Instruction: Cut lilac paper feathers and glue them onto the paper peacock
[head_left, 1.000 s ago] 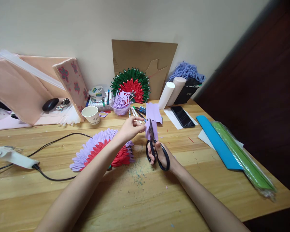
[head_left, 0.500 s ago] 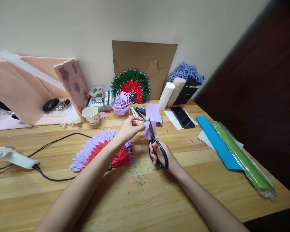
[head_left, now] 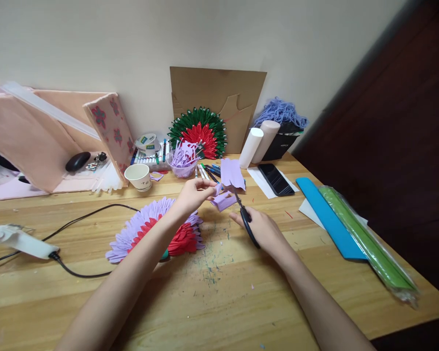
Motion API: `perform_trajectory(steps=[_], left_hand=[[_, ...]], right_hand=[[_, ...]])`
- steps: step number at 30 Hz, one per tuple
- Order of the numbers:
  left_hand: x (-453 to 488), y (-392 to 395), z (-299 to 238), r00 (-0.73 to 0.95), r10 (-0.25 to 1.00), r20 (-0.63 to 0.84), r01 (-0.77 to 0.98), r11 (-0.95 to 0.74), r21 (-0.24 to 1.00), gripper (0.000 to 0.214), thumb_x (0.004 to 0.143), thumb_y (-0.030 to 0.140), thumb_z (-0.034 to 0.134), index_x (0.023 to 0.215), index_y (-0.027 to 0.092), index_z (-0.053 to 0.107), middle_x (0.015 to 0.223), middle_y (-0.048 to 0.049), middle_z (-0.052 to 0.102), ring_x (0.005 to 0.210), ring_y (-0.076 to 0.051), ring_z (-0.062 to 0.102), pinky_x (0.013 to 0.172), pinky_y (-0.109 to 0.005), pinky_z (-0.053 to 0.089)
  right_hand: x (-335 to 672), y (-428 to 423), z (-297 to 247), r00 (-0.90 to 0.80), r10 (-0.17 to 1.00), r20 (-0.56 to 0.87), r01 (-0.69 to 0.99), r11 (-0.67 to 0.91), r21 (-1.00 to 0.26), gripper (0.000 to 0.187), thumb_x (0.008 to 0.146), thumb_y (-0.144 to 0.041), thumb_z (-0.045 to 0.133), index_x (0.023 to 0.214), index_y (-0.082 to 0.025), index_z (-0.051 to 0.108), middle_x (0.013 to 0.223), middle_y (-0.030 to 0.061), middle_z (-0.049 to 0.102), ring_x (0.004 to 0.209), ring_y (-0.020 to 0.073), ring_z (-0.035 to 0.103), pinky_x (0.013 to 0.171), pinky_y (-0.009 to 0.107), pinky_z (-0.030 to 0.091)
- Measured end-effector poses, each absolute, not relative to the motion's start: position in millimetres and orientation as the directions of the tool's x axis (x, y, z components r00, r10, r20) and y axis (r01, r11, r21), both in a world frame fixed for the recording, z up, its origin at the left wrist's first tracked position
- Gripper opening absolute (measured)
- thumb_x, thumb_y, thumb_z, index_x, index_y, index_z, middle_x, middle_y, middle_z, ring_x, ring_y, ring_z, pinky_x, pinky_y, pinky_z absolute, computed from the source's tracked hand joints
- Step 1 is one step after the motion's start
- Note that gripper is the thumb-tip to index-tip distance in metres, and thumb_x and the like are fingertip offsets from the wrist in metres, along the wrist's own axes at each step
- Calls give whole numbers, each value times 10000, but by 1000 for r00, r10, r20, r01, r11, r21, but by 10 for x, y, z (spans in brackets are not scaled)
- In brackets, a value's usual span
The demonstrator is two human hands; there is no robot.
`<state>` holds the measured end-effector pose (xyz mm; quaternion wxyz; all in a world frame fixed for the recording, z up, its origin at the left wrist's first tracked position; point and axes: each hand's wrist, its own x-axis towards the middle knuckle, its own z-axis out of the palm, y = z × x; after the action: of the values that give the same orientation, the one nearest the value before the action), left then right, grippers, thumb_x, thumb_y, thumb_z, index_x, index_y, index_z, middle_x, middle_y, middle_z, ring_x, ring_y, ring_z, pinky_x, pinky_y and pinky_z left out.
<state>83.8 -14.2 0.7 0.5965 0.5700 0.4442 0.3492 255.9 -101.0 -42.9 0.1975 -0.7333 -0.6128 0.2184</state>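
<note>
My left hand pinches a small piece of lilac paper just above the wooden table. Black-handled scissors are gripped in my right hand, tilted over to the right, their blades reaching the paper's right edge. Just left of my hands lies a round paper flower with lilac outer petals and a red centre. A larger lilac sheet lies behind the scissors.
A paper cup, a bowl of lilac scraps, markers, a green-and-red paper rosette and cardboard stand at the back. A phone, blue and green paper rolls lie right. A glue gun with cable lies left.
The scissors have closed and tipped from upright to lying over to the right, lower towards the table. The lilac piece has dropped lower with them. The camera has tilted down a little.
</note>
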Motion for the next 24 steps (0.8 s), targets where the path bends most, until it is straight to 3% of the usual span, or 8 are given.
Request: perform_trajectory(steps=[5, 8, 10, 12, 14, 16, 19, 24], left_hand=[[830, -166, 35, 421, 898, -130, 114, 90, 989, 37, 741, 96, 568, 768, 100, 593, 699, -15, 605, 652, -91, 590, 606, -211, 490], [830, -215, 44, 484, 875, -6, 113, -56, 992, 75, 766, 175, 591, 800, 109, 586, 747, -33, 620, 689, -110, 599, 612, -224, 485], [838, -268, 49, 505, 850, 148, 122, -240, 963, 100, 789, 213, 582, 826, 123, 603, 799, -45, 631, 730, -119, 596, 643, -236, 483], [852, -329, 52, 511, 800, 314, 154, -445, 882, 118, 818, 231, 553, 851, 147, 629, 850, -55, 631, 785, -133, 588, 671, -250, 481], [870, -384, 49, 525, 723, 449, 195, -616, 763, 143, 841, 240, 527, 870, 175, 650, 890, -63, 615, 834, -147, 575, 698, -269, 480], [887, -421, 39, 551, 637, 539, 232, -738, 634, 158, 848, 237, 516, 866, 197, 667, 925, -72, 594, 873, -157, 562, 737, -292, 475], [898, -435, 18, 620, 527, 580, 275, -839, 469, 189, 860, 232, 495, 849, 228, 683, 996, -80, 586, 947, -169, 544, 798, -317, 457], [888, -408, -10, 663, 491, 565, 276, -862, 425, 196, 868, 236, 479, 901, 248, 672, 1041, -75, 591, 978, -175, 533, 830, -331, 435]], right_hand=[[2741, -995, -342, 223, 972, -75, 940, -235, -247, 237, 746, -445, 549, 718, -211, 570, 720, 59, 664, 674, 224, 617, 529, 260, 326], [2811, -984, -405, 242, 969, -49, 947, -246, -206, 202, 707, -383, 608, 772, -192, 609, 796, 84, 660, 747, 250, 625, 580, 288, 362], [2819, -972, -421, 244, 968, 58, 923, -214, -321, 257, 715, -383, 603, 874, -182, 625, 937, 114, 638, 846, 261, 611, 652, 316, 401], [2790, -962, -400, 228, 959, 166, 824, -100, -558, 295, 753, -408, 561, 929, -180, 622, 1023, 118, 605, 912, 241, 587, 732, 326, 422], [2734, -960, -356, 190, 976, 107, 551, -16, -834, 344, 800, -469, 485, 887, -168, 627, 954, 102, 618, 848, 197, 589, 742, 311, 439], [2670, -969, -314, 94, 993, -64, 168, -80, -983, 411, 814, -523, 447, 840, -154, 625, 841, 79, 626, 722, 151, 580, 684, 282, 451], [2604, -992, -279, -27, 983, -183, -181, -185, -966, 348, 768, -498, 552, 797, -156, 610, 749, 32, 591, 640, 103, 532, 596, 222, 425], [2598, -986, -279, -12, 992, -129, -247, -128, -960, 228, 697, -379, 665, 716, -163, 594, 659, -28, 509, 569, 62, 452, 525, 173, 362]])
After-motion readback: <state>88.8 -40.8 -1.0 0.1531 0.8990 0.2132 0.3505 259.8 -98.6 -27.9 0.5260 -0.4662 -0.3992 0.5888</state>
